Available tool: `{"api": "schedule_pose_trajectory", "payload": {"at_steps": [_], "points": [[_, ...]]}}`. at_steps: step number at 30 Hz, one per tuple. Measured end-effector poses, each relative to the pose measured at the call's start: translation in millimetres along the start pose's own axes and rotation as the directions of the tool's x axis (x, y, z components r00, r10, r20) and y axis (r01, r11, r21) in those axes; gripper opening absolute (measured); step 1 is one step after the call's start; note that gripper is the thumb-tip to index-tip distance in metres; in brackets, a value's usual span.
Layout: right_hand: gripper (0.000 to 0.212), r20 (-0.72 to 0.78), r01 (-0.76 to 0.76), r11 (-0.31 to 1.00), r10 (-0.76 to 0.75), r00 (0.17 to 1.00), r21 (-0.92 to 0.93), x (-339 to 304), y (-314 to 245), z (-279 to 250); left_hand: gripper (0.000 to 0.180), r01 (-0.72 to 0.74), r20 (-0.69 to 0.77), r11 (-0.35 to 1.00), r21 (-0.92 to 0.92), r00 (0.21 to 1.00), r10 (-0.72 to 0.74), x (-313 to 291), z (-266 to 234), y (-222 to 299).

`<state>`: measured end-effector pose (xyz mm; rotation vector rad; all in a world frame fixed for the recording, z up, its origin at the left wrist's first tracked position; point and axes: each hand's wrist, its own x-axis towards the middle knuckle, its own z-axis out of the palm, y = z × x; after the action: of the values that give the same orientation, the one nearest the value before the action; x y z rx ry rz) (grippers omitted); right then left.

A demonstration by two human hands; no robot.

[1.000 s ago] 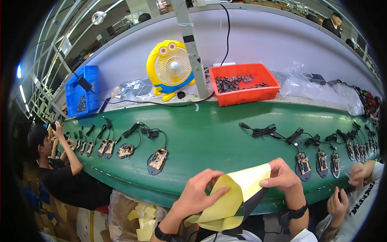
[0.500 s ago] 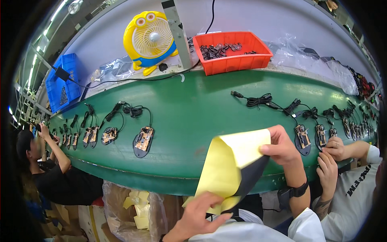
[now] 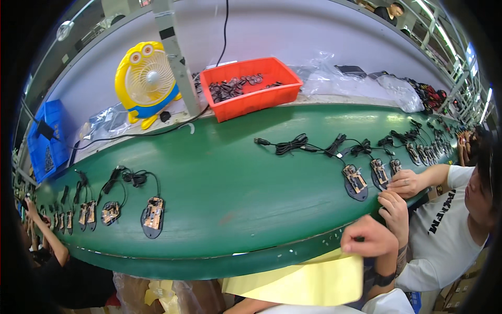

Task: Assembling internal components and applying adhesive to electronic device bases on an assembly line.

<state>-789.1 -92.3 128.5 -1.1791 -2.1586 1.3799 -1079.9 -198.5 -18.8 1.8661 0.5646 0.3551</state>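
A yellow paper sheet stretches below the belt's near edge, in front of my body, its right end curling and slightly blurred. At its upper right corner is my right hand, fingers curled closed on the sheet; a dark watch band circles that wrist. My left forearm runs in under the sheet from the lower edge, and the sheet covers my left hand. No black layer shows on the sheet from this angle. The nearest part on the belt is a black mouse base with an exposed circuit board, beyond my right hand.
The green belt carries several cabled mouse bases. Behind it stand a red bin of small dark parts, a yellow fan and a blue bin. A co-worker's hands work close at my right; another person is far left.
The yellow sheet has dropped from above the belt to below its edge, and its black layer no longer shows. My right hand has moved lower. My left hand has gone under the sheet.
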Motion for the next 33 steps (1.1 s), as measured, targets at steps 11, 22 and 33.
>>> {"api": "schedule_pose_trajectory", "payload": {"at_steps": [11,22,33], "points": [[0.033,-0.203,-0.217,0.952,0.174,0.964,-0.215,-74,7,64,0.063,0.214,0.236,0.946,0.244,0.933,-0.272,83,19,-41],[0.048,-0.056,-0.721,0.689,0.725,0.687,0.074,-154,247,199,0.023,0.239,-0.118,0.961,-0.141,0.959,-0.256,-30,-49,-7],[0.058,-0.007,-0.250,0.211,0.778,0.628,0.945,-50,277,270,0.051,0.617,-0.330,0.757,0.216,0.776,-0.538,-66,-20,-78]]}}
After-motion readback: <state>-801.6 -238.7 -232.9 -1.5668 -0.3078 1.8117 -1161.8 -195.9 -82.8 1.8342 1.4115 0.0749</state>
